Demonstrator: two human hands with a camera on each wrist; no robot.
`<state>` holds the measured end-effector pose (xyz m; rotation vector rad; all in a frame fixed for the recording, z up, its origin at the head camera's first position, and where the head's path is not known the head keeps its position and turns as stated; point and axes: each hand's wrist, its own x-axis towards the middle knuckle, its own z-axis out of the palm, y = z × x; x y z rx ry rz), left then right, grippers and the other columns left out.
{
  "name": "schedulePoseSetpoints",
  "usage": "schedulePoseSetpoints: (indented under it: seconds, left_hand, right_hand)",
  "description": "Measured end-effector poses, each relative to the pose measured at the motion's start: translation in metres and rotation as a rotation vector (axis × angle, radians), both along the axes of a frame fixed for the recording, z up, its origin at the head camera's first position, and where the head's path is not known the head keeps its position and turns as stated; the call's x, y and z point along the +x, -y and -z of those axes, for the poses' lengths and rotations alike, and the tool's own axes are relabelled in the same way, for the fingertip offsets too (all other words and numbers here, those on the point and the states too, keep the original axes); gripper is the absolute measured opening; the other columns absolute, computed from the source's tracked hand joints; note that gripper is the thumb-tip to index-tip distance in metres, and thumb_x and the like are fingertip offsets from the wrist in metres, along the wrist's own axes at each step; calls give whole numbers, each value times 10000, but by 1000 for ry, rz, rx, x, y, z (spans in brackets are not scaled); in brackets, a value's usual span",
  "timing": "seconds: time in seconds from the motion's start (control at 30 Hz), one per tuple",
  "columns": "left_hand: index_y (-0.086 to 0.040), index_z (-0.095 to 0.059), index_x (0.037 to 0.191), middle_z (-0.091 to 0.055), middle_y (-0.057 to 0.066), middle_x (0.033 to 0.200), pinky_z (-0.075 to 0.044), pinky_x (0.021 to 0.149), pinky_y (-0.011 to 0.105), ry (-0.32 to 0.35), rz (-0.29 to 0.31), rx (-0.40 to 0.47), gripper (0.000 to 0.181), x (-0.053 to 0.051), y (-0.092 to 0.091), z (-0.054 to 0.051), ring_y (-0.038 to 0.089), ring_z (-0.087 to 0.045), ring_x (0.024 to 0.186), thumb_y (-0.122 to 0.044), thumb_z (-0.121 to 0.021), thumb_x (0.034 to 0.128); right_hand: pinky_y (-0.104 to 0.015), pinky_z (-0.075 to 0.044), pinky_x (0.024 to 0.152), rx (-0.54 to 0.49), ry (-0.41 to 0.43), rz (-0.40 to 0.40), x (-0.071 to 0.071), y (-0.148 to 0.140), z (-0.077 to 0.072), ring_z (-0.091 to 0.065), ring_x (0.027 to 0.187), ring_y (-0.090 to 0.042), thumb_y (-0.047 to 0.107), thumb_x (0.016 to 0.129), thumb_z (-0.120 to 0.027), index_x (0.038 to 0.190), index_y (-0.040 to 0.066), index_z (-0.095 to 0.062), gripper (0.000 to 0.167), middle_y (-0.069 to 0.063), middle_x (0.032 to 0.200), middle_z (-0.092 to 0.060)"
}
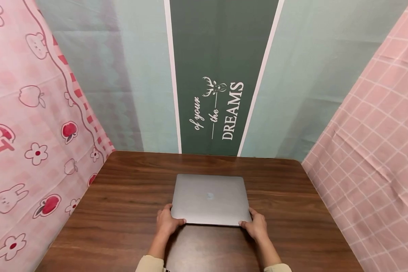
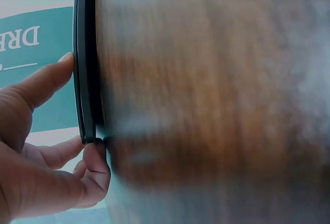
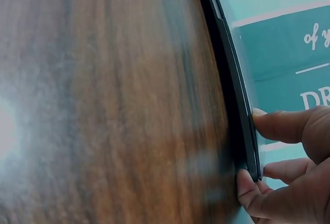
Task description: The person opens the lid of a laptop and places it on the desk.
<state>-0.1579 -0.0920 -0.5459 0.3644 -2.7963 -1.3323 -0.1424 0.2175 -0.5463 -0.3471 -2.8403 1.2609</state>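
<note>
A closed grey laptop point(image 1: 209, 190) lies on the wooden table, its lid up and a small logo at the centre. The left hand point(image 1: 167, 222) grips its near left corner, thumb along the front edge and fingers at the side. At the near right corner the right hand point(image 1: 256, 225) holds it the same way. The left wrist view shows the laptop's dark thin edge point(image 2: 87, 64) between the thumb and curled fingers of the left hand point(image 2: 49, 157). In the right wrist view, the right hand point(image 3: 294, 172) pinches the laptop's edge point(image 3: 240, 95) likewise.
The brown wooden table point(image 1: 122, 189) has rounded far corners. Behind it hangs a green and pale blue cloth point(image 1: 217, 45) with white lettering. A pink patterned cloth point(image 1: 20, 113) hangs at the left, a pink checked one point(image 1: 377, 143) at the right.
</note>
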Motion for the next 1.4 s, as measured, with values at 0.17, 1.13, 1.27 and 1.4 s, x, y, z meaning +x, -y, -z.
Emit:
schedulePoseSetpoints:
  seconds: [0.17,1.13,1.27,1.4]
  left_hand:
    - [74,-512,1239,-473,315,1104,-398,855,519,2,6,-27,811,0,-2,1,476,-455,1019,-154,-889,558]
    - [35,-565,1197,-542,238,1115,-403,839,543,-110,247,-84,695,15,34,0,436,-487,1040,-239,-848,624]
    - [-34,-589,1203,-546,195,1113,-405,779,540,-175,254,-206,674,14,37,3,401,-500,1025,-277,-842,627]
    - [-54,-584,1218,-527,217,1169,-392,775,547,-191,263,-290,699,14,39,3,409,-476,1080,-307,-840,619]
  right_hand:
    - [-596,-325,909,63,12,8,2,4,-2,-374,1102,-585,63,693,-780,1259,-184,-429,710,-444,1185,-410]
    - [-530,-444,729,539,-281,-297,25,14,-7,-479,1007,-424,67,643,-798,1189,-85,-548,619,-259,1082,-481]
    - [-541,-454,704,645,-336,-387,19,20,-10,-495,1026,-431,31,624,-755,1152,-77,-577,568,-264,1110,-505]
    - [-550,-452,720,735,-355,-453,12,28,-16,-510,1029,-424,-26,639,-682,1129,-63,-597,498,-260,1105,-532]
